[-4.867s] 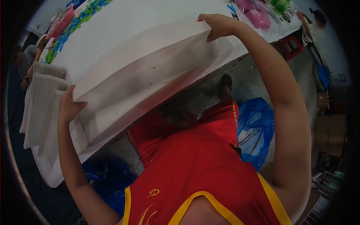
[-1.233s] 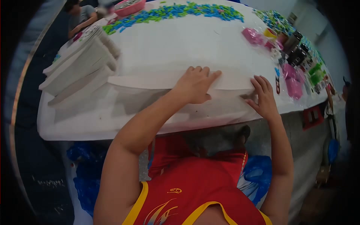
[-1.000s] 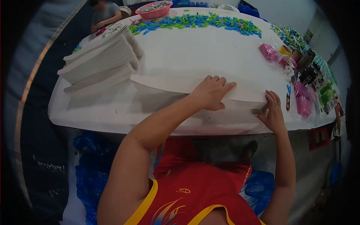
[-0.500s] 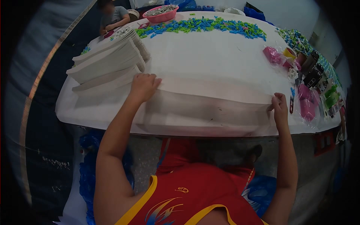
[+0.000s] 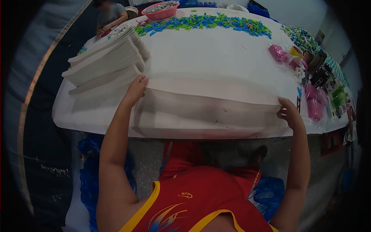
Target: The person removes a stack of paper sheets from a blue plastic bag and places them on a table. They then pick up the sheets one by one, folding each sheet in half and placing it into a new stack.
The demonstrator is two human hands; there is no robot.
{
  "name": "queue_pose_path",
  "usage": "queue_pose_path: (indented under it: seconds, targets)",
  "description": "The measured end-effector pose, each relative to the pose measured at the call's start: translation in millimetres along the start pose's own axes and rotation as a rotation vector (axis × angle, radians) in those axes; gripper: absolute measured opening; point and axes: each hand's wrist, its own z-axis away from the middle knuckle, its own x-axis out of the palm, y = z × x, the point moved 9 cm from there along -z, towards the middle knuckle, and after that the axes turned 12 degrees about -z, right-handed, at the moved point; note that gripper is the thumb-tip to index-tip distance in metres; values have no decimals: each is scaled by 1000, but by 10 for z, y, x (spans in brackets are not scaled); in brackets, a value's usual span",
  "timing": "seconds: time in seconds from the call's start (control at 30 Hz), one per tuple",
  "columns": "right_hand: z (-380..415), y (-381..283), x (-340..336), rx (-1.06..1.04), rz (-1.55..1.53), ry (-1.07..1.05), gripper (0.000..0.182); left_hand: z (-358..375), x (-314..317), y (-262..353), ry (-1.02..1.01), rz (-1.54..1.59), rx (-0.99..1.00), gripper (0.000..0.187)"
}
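Note:
A long, thin, translucent whitish strip stretches across the front of the white table. My left hand pinches its left end, beside the stacked pale strips. At the right end my right hand holds the strip's edge between thumb and fingers, its other fingers curled. The strip stands on its lower edge or leans near the table's front; its exact contact is hard to see. Small dark marks show on it.
Blue and green clips lie along the far side of the white table. A pink basket stands at the back. Pink packets and dark objects are at the right. Another person sits at the far left.
My left hand has moved slightly left and its grip has narrowed on the strip's end. My right hand has turned a little, fingers curled. The whole view has shifted slightly.

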Motion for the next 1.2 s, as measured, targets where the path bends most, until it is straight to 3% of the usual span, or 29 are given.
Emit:
queue_pose_path:
  seconds: [0.2, 0.3, 0.37, 0.47, 0.57, 0.63, 0.97, 1.2]
  targets:
    - [-85, 101, 11, 77, -63, -91, 49, -29, -7, -14, -37, 15, 8, 46]
    - [-125, 105, 0, 87, -57, -135, 48, -118, -39, -143, -112, 47, -104, 51]
    - [-129, 88, 15, 93, -41, -146, 47, -156, 70, -179, -312, 102, -157, 50]
    - [-113, 55, 32, 87, -48, -149, 47, -192, 76, -192, -350, 92, -196, 47]
    - [-43, -52, 113, 51, -1, -186, 44, -223, 37, -194, -351, 33, -223, 45]
    - [-52, -108, -17, 28, 185, -3, 41, -235, -24, -148, -311, -51, -213, 45]
    - [-11, -156, 31, 86, 348, -29, 49, -255, -38, -99, -283, -240, -156, 49]
    - [-63, -120, -11, 82, 314, -19, 50, -293, -97, -206, -268, -174, -133, 52]
